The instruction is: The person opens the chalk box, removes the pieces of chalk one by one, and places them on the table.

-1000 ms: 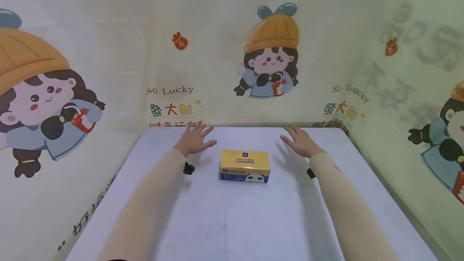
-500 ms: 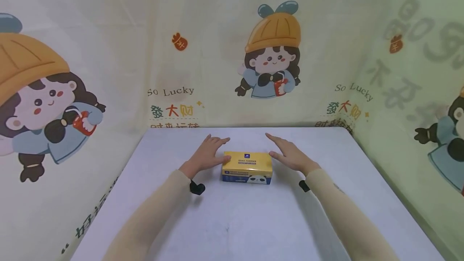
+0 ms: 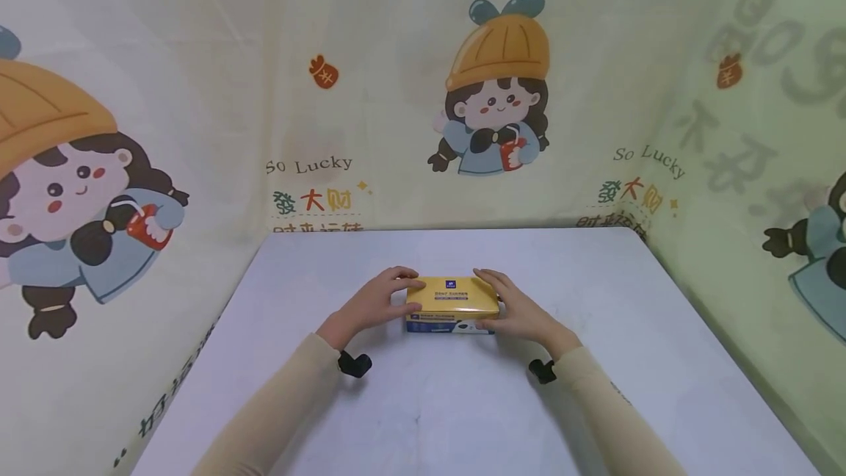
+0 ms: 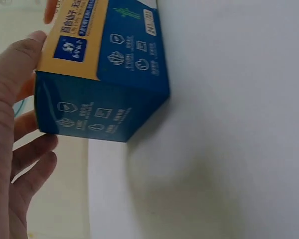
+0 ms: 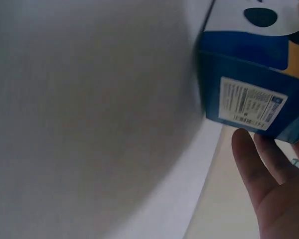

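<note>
A yellow and blue box [image 3: 452, 297] with a panda print lies on the white table between two hands. At its left end, the left hand [image 3: 373, 305] has its thumb by the front edge and its fingers at the back; the left wrist view shows this thumb [image 4: 27, 50] against the yellow side of the box [image 4: 109, 64]. The right hand [image 3: 529, 314] holds the other end, thumb on the front face and fingers over the back edge. In the right wrist view, fingers of the right hand [image 5: 284, 194] reach behind the labelled end of the box [image 5: 249, 94].
The white table [image 3: 416, 395] reaches back to a cream curtain [image 3: 383, 116] with cartoon prints, which also hangs along both sides. Each wrist bears a small black device, one on the left [image 3: 355, 365] and one on the right [image 3: 543, 371].
Both hands have come inward and down from beside the box onto its ends, with fingers bending round it. The box stays at about the same place on the table.
</note>
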`<state>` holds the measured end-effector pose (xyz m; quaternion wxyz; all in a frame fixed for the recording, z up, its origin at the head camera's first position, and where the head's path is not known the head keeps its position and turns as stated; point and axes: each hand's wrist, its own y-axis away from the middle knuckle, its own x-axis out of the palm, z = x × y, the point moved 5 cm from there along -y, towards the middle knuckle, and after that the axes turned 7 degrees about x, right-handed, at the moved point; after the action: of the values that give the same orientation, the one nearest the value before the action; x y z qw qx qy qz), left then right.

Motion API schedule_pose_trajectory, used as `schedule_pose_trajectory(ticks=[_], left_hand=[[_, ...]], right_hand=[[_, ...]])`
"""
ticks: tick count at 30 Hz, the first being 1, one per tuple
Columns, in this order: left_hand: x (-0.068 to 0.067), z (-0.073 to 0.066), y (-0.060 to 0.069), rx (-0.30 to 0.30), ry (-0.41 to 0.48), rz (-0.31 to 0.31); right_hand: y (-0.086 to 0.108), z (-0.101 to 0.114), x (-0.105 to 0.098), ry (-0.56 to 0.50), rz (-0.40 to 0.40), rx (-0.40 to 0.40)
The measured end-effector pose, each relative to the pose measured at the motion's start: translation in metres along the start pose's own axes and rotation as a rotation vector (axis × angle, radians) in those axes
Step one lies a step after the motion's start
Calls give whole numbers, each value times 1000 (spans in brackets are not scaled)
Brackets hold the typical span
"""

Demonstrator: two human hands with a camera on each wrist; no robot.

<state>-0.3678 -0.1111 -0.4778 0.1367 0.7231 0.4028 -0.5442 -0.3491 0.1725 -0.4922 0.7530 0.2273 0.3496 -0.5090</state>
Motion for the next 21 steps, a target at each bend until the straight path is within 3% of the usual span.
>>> schedule_pose_trajectory(ticks=[10,15,21], left_hand=[[-16,-11,-4,95,-206,70],[-19,-15,-7,85,-282,137],[-19,-24,-20,104,-350,215]], right_hand=[[-10,-12,12,-152,0,162],[-12,-16,17,-235,20,225],[-9,-20,13,-235,29,300]])
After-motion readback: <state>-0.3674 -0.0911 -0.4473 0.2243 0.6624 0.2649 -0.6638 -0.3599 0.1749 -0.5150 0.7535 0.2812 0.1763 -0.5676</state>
